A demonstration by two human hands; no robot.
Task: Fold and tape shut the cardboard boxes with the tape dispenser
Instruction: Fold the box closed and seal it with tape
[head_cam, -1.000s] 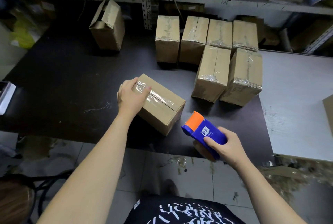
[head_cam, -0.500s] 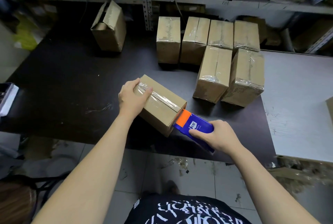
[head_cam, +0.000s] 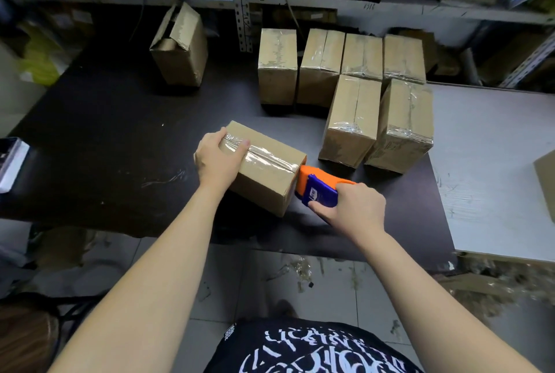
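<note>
A brown cardboard box (head_cam: 270,173) lies on the dark table (head_cam: 105,138) near its front edge, with clear tape along its top seam. My left hand (head_cam: 217,159) grips the box's left end, thumb on the far side and fingers over the taped top. My right hand (head_cam: 351,207) grips the blue and orange tape dispenser (head_cam: 318,185). The dispenser's orange head touches the box's right end at the top edge.
Several taped boxes (head_cam: 351,120) stand in a cluster behind and to the right. A box with a loose flap (head_cam: 181,48) stands at the back left. A white tabletop (head_cam: 495,162) adjoins on the right, and metal shelving (head_cam: 243,0) runs behind.
My right hand has brought the dispenser from near the table's front edge up to the box's right end. My left hand has kept its hold on the box.
</note>
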